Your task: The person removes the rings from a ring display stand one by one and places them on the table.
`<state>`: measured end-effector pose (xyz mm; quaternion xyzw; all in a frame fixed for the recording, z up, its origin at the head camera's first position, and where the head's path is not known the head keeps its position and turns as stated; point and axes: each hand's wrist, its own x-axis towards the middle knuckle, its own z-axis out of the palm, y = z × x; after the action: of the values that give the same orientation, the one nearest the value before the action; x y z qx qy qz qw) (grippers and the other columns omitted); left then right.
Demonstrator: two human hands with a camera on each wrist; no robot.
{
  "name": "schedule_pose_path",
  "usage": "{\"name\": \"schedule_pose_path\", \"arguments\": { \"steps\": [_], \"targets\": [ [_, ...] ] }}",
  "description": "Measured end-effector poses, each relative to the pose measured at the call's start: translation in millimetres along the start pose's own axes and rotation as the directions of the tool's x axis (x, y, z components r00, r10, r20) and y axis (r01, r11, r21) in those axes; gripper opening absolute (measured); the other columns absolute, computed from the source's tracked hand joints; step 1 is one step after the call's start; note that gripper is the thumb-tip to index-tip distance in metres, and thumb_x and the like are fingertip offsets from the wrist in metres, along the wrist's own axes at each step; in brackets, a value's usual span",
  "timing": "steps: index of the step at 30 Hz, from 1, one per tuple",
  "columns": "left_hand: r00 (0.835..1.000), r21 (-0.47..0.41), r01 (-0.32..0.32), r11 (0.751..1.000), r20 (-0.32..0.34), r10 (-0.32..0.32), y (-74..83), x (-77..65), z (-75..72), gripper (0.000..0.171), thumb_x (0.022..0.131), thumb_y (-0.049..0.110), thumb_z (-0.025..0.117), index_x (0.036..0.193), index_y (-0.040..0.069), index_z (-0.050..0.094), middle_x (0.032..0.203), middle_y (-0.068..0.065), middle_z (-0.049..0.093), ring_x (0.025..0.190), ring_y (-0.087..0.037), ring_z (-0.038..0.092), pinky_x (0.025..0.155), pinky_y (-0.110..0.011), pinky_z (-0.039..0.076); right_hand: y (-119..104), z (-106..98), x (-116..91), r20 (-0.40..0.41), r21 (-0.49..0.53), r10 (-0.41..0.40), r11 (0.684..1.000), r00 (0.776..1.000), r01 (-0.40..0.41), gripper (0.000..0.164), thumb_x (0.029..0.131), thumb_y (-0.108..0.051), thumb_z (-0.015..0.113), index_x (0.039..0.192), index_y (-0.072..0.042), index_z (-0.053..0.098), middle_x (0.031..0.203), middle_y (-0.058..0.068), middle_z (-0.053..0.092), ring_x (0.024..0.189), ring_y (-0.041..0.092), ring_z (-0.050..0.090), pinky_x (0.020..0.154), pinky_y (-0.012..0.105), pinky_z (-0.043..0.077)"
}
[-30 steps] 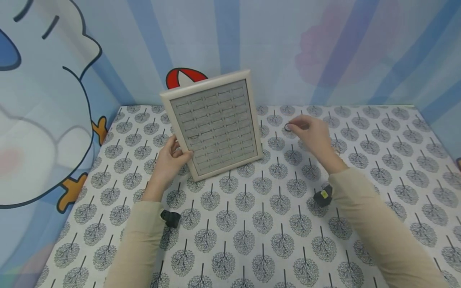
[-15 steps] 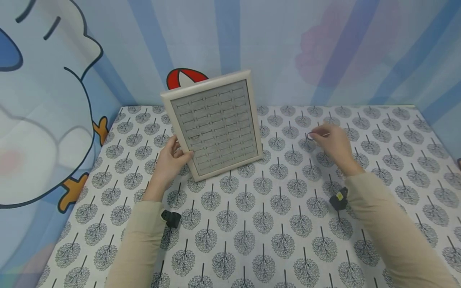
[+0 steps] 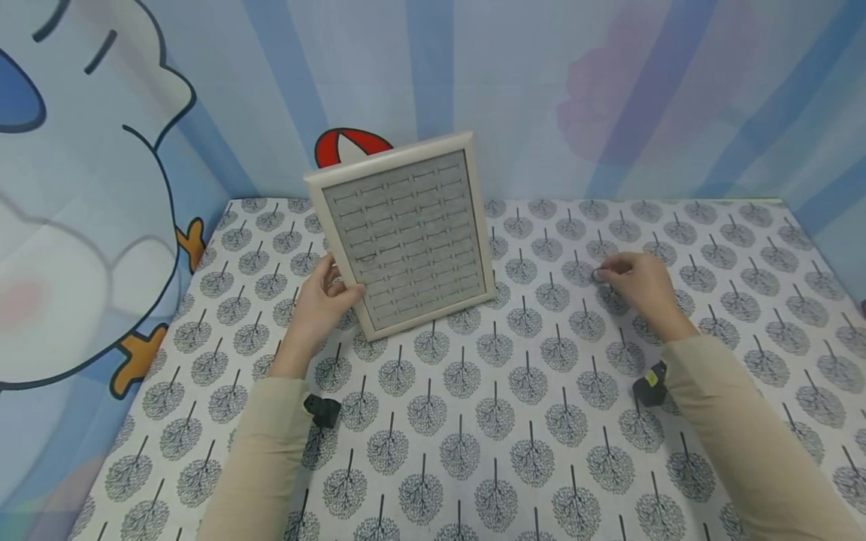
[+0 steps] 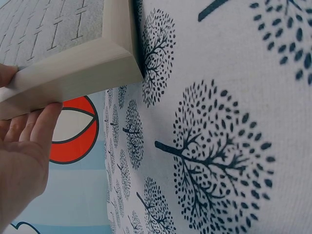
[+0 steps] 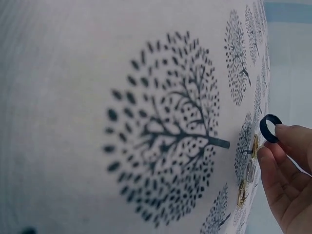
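My left hand (image 3: 319, 304) grips the left edge of a cream-framed ring display board (image 3: 389, 164), thumb on the front and fingers behind in the left wrist view. The board stands tilted back, its lower edge at the cloth. Rows of short slits cross its grey panel, and one thin dark ring (image 3: 366, 258) sits in a slit left of the middle. Off to the right, my right hand (image 3: 643, 287) pinches a black ring (image 5: 263, 130) between thumb and finger, apart from the board and close over the cloth in the head view.
A white cloth (image 3: 528, 451) printed with dark trees covers the table. Beyond the right fingers in the right wrist view lie small gold pieces (image 5: 242, 194) and a silvery one (image 5: 249, 171). A blue-striped cartoon backdrop (image 3: 514, 90) rises behind the table and at its left.
My right hand has moved right and towards me, away from the board, with the black ring in its fingers. The left hand and the board have stayed in place.
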<state>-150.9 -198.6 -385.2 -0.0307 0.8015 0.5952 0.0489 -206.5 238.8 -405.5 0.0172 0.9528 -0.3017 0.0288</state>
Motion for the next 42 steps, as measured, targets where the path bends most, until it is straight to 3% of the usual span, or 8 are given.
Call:
{"name": "schedule_pose_path", "arguments": {
  "steps": [11, 28, 35, 42],
  "targets": [
    [1.000, -0.022, 0.006, 1.000, 0.005, -0.006, -1.8, 2.8, 0.9, 0.070, 0.092, 0.010, 0.058, 0.151, 0.021, 0.024, 0.147, -0.013, 0.042, 0.134, -0.031, 0.046, 0.110, -0.046, 0.043, 4.3, 2.6, 1.9, 0.039, -0.070, 0.044, 0.997, 0.998, -0.041, 0.029, 0.092, -0.022, 0.060, 0.110, 0.000, 0.064, 0.112, 0.024, 0.065, 0.090, 0.031, 0.061, 0.074, 0.040, 0.051],
    [1.000, -0.024, 0.007, 1.000, -0.001, -0.007, -2.3, 2.7, 1.0, 0.069, 0.091, 0.009, 0.059, 0.150, 0.020, 0.026, 0.145, -0.013, 0.043, 0.133, -0.030, 0.048, 0.109, -0.045, 0.045, -1.0, -2.2, 2.7, 0.046, -0.032, 0.062, 0.998, 0.997, -0.060, 0.033, 0.095, -0.021, 0.056, 0.116, 0.003, 0.061, 0.120, 0.028, 0.060, 0.101, 0.038, 0.059, 0.086, 0.050, 0.051],
    [1.000, -0.022, 0.003, 1.000, 0.001, -0.003, -1.4, 1.7, 0.2, 0.068, 0.092, 0.010, 0.058, 0.151, 0.019, 0.026, 0.144, -0.014, 0.044, 0.133, -0.030, 0.048, 0.110, -0.045, 0.044, -18.0, -3.9, 5.2, -0.007, 0.000, 0.017, 1.000, 1.000, -0.017, 0.035, 0.096, -0.021, 0.054, 0.121, 0.002, 0.059, 0.121, 0.027, 0.060, 0.104, 0.039, 0.060, 0.085, 0.050, 0.053],
    [1.000, -0.013, 0.010, 1.000, -0.001, -0.010, -0.9, 0.6, -0.1, 0.068, 0.092, 0.010, 0.059, 0.150, 0.020, 0.026, 0.145, -0.014, 0.043, 0.134, -0.031, 0.047, 0.110, -0.046, 0.044, -59.4, 0.2, 6.9, -0.078, 0.041, -0.090, 0.995, 0.993, 0.093, 0.033, 0.095, -0.018, 0.056, 0.121, 0.001, 0.059, 0.121, 0.024, 0.061, 0.106, 0.038, 0.061, 0.084, 0.049, 0.056]
  ]
}}
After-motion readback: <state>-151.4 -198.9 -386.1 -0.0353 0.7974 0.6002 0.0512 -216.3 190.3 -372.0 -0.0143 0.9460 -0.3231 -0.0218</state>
